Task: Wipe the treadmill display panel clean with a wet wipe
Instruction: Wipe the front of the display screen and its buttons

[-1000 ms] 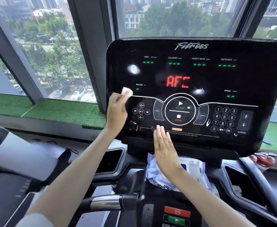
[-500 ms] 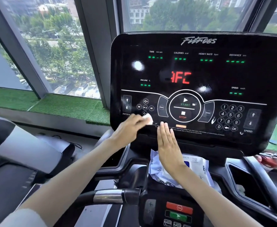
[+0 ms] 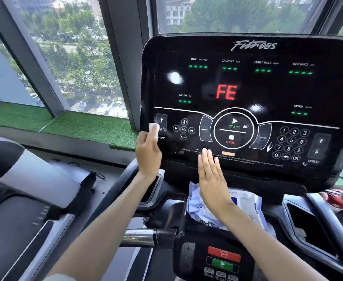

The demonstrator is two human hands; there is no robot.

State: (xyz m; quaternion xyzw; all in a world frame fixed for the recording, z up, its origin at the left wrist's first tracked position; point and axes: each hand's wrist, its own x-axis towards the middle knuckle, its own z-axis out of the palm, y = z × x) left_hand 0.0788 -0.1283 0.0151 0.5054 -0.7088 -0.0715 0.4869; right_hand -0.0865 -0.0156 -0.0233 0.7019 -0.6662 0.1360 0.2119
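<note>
The black treadmill display panel (image 3: 247, 88) fills the upper right, showing red letters "FE" and green indicator dashes. My left hand (image 3: 148, 153) holds a small folded white wet wipe (image 3: 154, 129) against the panel's lower left corner, over the incline buttons. My right hand (image 3: 211, 175) lies flat with straight fingers, fingertips touching the panel's lower edge below the STOP button. The wipe is mostly hidden behind my left fingers.
A white and blue wet wipe pack (image 3: 245, 205) lies on the console tray under my right wrist. Red and green buttons (image 3: 223, 258) sit on the lower console. A chrome handlebar (image 3: 140, 236) runs left. Another treadmill (image 3: 24, 199) stands at left; windows behind.
My left hand has swept the wipe from the panel's lower middle back left and up to the incline buttons. My right hand stayed put. The red display text changed.
</note>
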